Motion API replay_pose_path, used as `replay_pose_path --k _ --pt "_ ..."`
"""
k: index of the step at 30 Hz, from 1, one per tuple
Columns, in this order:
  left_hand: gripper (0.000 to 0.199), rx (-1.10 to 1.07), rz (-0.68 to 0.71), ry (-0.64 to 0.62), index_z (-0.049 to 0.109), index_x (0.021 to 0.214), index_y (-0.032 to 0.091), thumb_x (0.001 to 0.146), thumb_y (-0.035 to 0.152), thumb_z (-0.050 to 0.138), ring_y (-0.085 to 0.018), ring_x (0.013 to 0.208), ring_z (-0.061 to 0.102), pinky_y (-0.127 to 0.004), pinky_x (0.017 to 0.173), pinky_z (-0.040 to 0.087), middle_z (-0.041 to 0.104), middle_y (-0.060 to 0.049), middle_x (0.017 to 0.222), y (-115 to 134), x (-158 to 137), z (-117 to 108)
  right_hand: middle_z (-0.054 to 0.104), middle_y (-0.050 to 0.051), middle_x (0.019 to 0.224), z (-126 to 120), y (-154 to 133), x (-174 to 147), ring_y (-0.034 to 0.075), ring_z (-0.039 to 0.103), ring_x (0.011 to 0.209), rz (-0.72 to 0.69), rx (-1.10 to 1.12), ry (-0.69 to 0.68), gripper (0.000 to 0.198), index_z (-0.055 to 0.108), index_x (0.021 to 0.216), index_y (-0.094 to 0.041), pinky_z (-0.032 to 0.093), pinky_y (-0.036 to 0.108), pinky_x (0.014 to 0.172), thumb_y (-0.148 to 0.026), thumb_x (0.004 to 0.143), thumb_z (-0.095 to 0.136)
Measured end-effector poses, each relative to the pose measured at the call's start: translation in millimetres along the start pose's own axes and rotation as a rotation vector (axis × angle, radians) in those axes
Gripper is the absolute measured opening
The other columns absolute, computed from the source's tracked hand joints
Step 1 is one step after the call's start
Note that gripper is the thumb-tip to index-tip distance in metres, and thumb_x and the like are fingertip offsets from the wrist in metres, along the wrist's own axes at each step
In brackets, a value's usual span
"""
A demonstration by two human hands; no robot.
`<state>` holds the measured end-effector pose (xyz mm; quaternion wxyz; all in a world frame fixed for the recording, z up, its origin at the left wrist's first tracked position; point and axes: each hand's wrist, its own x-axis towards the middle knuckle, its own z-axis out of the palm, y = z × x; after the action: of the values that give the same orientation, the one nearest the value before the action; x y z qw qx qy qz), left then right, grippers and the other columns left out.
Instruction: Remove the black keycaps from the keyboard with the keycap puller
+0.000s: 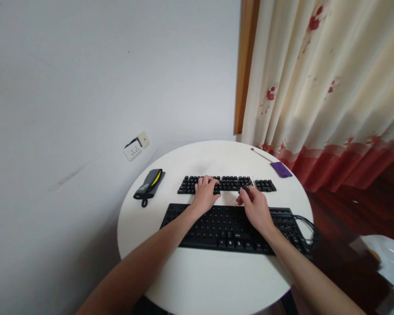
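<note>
A black keyboard (213, 227) lies across the white round table, most of its keycaps off and a few left along its near row. Beyond it, loose black keycaps (231, 183) are laid out in keyboard order. My left hand (204, 192) rests over the left-middle part of these keycaps, fingers apart, its fingertips touching them. My right hand (254, 205) is closed above the keyboard's far edge, around a small black tool with thin wires (244, 189) that looks like a wire keycap puller. The fingers partly hide it.
On the left of the table (197, 280) lies a grey pouch (150, 183) with a yellow lining. A thin brush (262, 155) and a purple cloth (280, 169) are at the far right. The keyboard's coiled cable (310, 227) hangs near the right edge. Wall and curtain stand behind.
</note>
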<state>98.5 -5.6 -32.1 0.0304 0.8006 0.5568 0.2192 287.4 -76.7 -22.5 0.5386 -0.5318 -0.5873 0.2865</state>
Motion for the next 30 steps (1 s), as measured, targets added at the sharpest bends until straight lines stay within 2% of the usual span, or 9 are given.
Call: replay_pose_path --k 14,21,25,27,30 --pt "0.048 0.041 0.007 0.01 0.057 0.121 0.027 0.077 0.025 0.077 -0.029 0.118 0.042 -0.043 0.096 0.038 0.05 -0.006 0.126 -2 1 1 0.065 0.002 0.067 -2 -1 0 0.018 0.063 0.064 -0.025 -0.041 -0.025 0.032 0.055 0.072 -0.02 0.046 0.029 0.065 -0.04 0.096 0.051" --pt "0.048 0.028 0.014 -0.002 0.057 0.121 0.027 0.077 0.025 0.077 -0.03 0.117 0.043 -0.043 0.095 0.038 0.05 -0.006 0.124 -2 1 -1 0.063 0.002 0.069 -2 2 1 0.018 0.059 0.065 -0.077 -0.066 -0.085 0.029 0.057 0.073 -0.02 0.043 0.028 0.061 -0.038 0.095 0.051" --pt "0.047 -0.029 0.031 0.024 0.059 0.121 0.027 0.077 0.024 0.076 -0.029 0.118 0.044 -0.043 0.096 0.039 0.052 -0.006 0.123 1 2 -3 0.061 0.0 0.069 -2 -2 -3 0.017 0.057 0.064 -0.116 -0.033 -0.191 0.024 0.056 0.076 -0.02 0.043 0.027 0.061 -0.035 0.095 0.053" --pt "0.043 -0.113 0.086 0.02 0.06 0.119 0.025 0.079 0.021 0.074 -0.027 0.115 0.048 -0.04 0.097 0.04 0.056 -0.006 0.119 3 3 -8 0.06 -0.001 0.069 -2 -6 -6 0.016 0.055 0.064 -0.149 -0.022 -0.283 0.021 0.057 0.079 -0.02 0.042 0.027 0.061 -0.034 0.094 0.054" --pt "0.024 -0.277 0.203 -0.149 0.066 0.106 0.02 0.082 0.017 0.069 -0.02 0.096 0.058 -0.031 0.088 0.044 0.063 -0.004 0.1 6 3 -24 0.06 -0.001 0.068 -3 -13 -11 0.014 0.052 0.062 -0.19 -0.018 -0.421 0.018 0.058 0.079 -0.02 0.04 0.026 0.06 -0.031 0.094 0.055"
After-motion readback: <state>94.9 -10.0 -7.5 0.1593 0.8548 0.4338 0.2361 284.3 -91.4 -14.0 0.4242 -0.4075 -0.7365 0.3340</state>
